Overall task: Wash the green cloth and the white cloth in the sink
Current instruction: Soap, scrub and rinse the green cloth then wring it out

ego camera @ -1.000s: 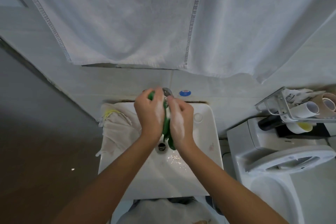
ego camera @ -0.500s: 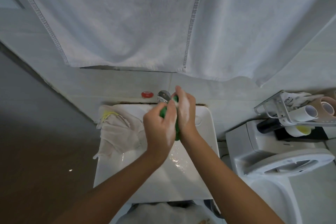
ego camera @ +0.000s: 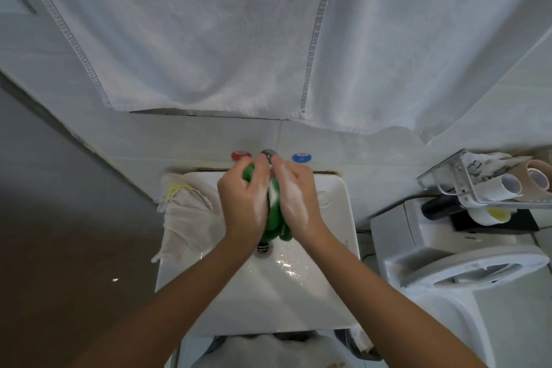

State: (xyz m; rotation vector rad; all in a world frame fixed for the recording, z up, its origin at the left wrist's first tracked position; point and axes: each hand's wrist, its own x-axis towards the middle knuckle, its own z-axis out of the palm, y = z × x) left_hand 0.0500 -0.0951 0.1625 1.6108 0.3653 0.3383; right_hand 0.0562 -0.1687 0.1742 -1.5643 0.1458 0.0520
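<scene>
Both soapy hands, left hand (ego camera: 243,203) and right hand (ego camera: 294,199), fingers curled on green cloth (ego camera: 273,222), now lower over sink (ego camera: 340,248) drain; both tap caps visible.

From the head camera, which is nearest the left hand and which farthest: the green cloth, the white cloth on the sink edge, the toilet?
1. green cloth, gripped between left hand and right hand.
2. white cloth, draped on the sink's left edge.
3. toilet, far right.
</scene>
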